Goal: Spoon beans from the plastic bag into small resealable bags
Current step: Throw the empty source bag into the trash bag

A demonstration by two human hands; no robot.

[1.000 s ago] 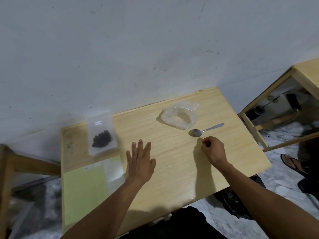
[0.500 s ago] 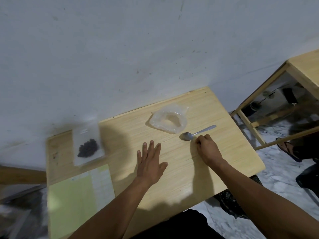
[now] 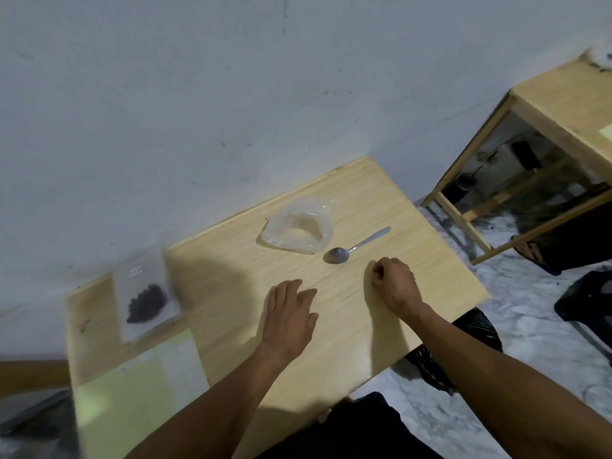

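The spoon lies flat on the table, bowl toward the person, handle angled away toward the table's right edge. The right hand is curled into a loose fist just near the spoon's bowl, nothing is held in it and the spoon is not touched. The left hand is laid on the table left of the spoon, fingers relaxed and mostly straight, empty.

The plastic bag sits just beyond the spoon's bowl, near but not touching; it looks crumpled and mostly empty, beans inside cannot be made out. A small bag with beans, blurred, lies far left of the spoon, against the wall side.

Step judged: the spoon is to be picked up. A pinch at the mid-handle is advised, since the flat handle gives little to catch from above. The plastic bag's mouth should be steadied by the left hand.

Room: bare wood is seen between the spoon and the near edge. The right edge is close to the handle tip, so a sideways push risks a drop. A yellow sheet covers the near-left corner.
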